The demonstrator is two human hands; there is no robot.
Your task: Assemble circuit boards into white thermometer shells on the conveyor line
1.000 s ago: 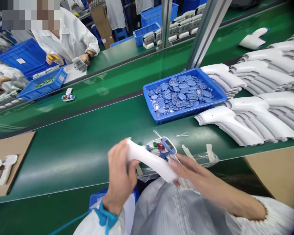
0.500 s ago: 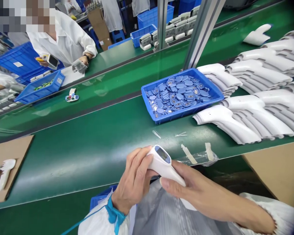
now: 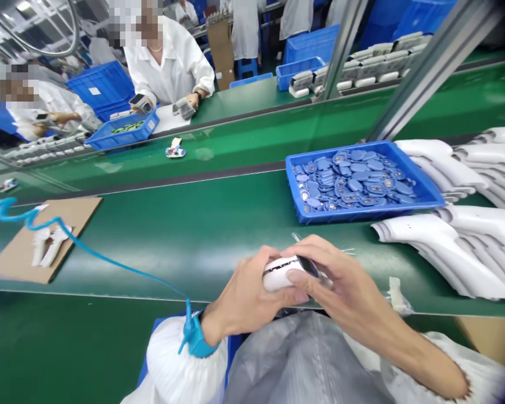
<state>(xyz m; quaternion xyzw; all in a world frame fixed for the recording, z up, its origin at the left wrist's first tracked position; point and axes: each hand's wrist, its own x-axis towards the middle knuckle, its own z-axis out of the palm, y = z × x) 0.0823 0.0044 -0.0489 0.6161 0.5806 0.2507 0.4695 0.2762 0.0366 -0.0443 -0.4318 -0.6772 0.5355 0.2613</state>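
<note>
Both my hands are close together over the near edge of the green conveyor belt (image 3: 151, 252). Between them sits a white handheld infrared thermometer (image 3: 280, 274), with its dark display (image 3: 308, 266) showing at the far end. My left hand (image 3: 250, 286) wraps its underside, and my right hand (image 3: 336, 275) covers the display end from above. The handle is mostly hidden by my fingers. A blue wrist strap (image 3: 196, 336) circles my left wrist, and its blue coiled cord (image 3: 88, 249) runs across the belt.
A blue tray (image 3: 362, 216) of blue electronic parts stands on the belt, with stacked white thermometer housings (image 3: 441, 235) to its right. White housings lie on a cardboard sheet (image 3: 84, 210) at left. Co-workers (image 3: 168, 62) sit across a second belt with blue bins.
My view has swung left. The thermometer has turned in my hands, its display now at the far right end, and both hands have closed further around it.
</note>
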